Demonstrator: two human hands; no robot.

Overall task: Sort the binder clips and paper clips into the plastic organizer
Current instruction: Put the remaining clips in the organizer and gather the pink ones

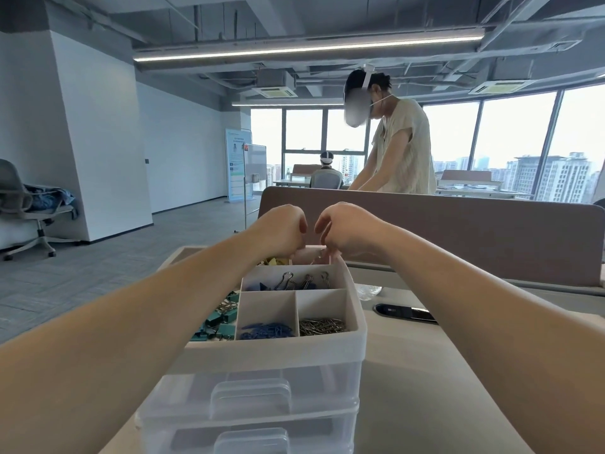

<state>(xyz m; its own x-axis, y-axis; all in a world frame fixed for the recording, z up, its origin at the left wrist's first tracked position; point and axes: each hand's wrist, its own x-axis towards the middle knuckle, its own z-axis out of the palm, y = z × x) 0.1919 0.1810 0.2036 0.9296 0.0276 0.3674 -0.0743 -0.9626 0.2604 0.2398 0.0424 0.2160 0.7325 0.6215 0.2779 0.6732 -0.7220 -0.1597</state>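
Observation:
A clear plastic organizer (271,347) with drawers stands on the desk right in front of me. Its white top tray holds teal binder clips (220,324) at the left, blue binder clips (302,282) in a middle compartment, blue paper clips (265,331) and silver paper clips (322,326) at the front, and yellow clips (274,261) at the back left. My left hand (281,229) and my right hand (347,228) are both curled over the tray's far rim, fingertips down in the back compartments. What the fingers hold is hidden.
A beige desk divider (458,231) rises just behind the organizer. A black oval cable port (404,312) and a crumpled clear plastic piece (369,291) lie to the right on the desk. A person stands beyond the divider. An office chair (23,204) stands far left.

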